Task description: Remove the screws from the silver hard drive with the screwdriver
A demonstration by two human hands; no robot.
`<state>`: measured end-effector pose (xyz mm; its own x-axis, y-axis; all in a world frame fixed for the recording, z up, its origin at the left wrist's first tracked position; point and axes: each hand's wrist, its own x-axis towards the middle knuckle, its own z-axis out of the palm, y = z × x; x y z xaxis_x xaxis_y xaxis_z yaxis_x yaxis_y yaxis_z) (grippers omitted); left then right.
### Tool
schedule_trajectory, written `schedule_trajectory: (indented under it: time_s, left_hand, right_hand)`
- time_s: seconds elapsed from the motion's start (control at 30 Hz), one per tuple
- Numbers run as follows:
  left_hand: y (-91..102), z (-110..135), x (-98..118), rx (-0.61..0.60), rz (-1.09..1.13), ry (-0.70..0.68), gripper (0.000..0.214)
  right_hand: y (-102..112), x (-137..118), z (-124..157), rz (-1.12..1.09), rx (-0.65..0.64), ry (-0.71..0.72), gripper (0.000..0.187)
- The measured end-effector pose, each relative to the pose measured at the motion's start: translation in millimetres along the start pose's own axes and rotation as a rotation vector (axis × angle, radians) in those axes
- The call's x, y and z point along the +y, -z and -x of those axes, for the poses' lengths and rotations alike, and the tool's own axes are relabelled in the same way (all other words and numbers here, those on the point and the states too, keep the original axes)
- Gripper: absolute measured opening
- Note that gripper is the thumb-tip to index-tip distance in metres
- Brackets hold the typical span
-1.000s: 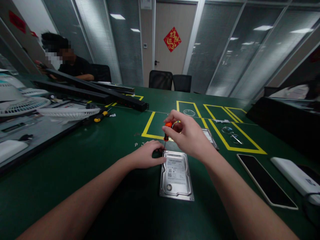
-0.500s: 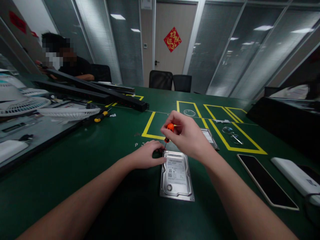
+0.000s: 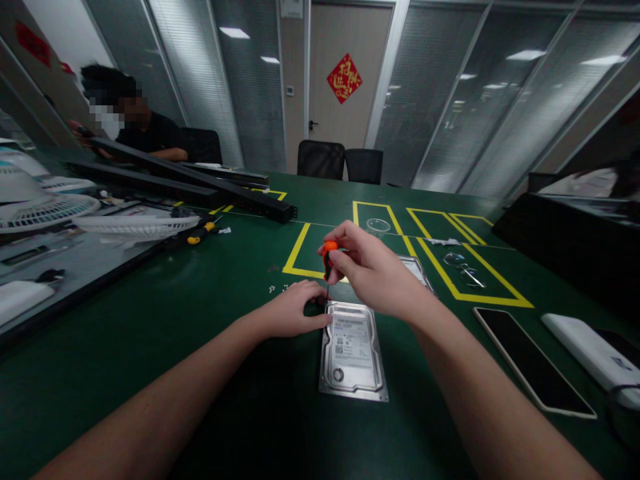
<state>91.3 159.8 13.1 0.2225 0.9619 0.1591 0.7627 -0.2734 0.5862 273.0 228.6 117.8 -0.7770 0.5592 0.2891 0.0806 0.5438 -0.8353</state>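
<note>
A silver hard drive (image 3: pixel 354 353) with a white label lies flat on the green table. My left hand (image 3: pixel 295 310) grips its upper left corner, thumb on the left edge and fingers curled near the corner; some fingertips are hidden. Upright over that same corner stands a screwdriver (image 3: pixel 329 257) with an orange and black handle. My right hand (image 3: pixel 373 267) is closed around this handle, and the thin shaft points down at the corner. Several tiny screws (image 3: pixel 279 289) lie on the table beyond my left hand. Partly behind my right wrist is a second hard drive (image 3: pixel 423 272).
To the right lie a phone (image 3: pixel 533 360), a white power bank (image 3: pixel 590 357) and glasses (image 3: pixel 465 270). A clear round dish (image 3: pixel 379 225) sits farther back. At left are white fan parts (image 3: pixel 135 227), black bars (image 3: pixel 240 197) and a yellow-black tool (image 3: pixel 201 233). A person (image 3: pixel 150 133) sits far left.
The screwdriver has gone from tilted to nearly upright, its handle shifting left. My right hand's fingers have turned with it. My left hand and the hard drive have stayed put.
</note>
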Motion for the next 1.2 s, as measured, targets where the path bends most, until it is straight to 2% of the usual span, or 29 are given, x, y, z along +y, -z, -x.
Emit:
schedule_trajectory:
  time_s: [0.23, 0.43, 0.77, 0.93, 1.2]
  left_hand:
    - [-0.9, -0.1, -1.2, 0.009, -0.004, -0.004, 0.038]
    - [-1.2, -0.6, -2.0, 0.005, 0.009, -0.011, 0.038]
    - [-2.2, -0.3, -3.3, 0.018, 0.001, -0.019, 0.038]
    - [-0.7, -0.2, -1.1, 0.022, -0.002, -0.013, 0.037]
    - [-0.6, -0.8, -0.7, 0.01, 0.003, -0.002, 0.039]
  right_hand:
    - [0.8, -3.7, 1.3, 0.002, 0.033, 0.009, 0.009]
    - [2.9, -6.0, 2.0, 0.095, 0.075, -0.001, 0.016]
    - [3.5, -9.1, 0.8, 0.133, 0.072, 0.023, 0.014]
    - [3.7, -8.1, -0.1, 0.188, 0.063, 0.036, 0.007]
    - [2.9, -3.2, 0.1, 0.186, 0.102, 0.03, 0.014]
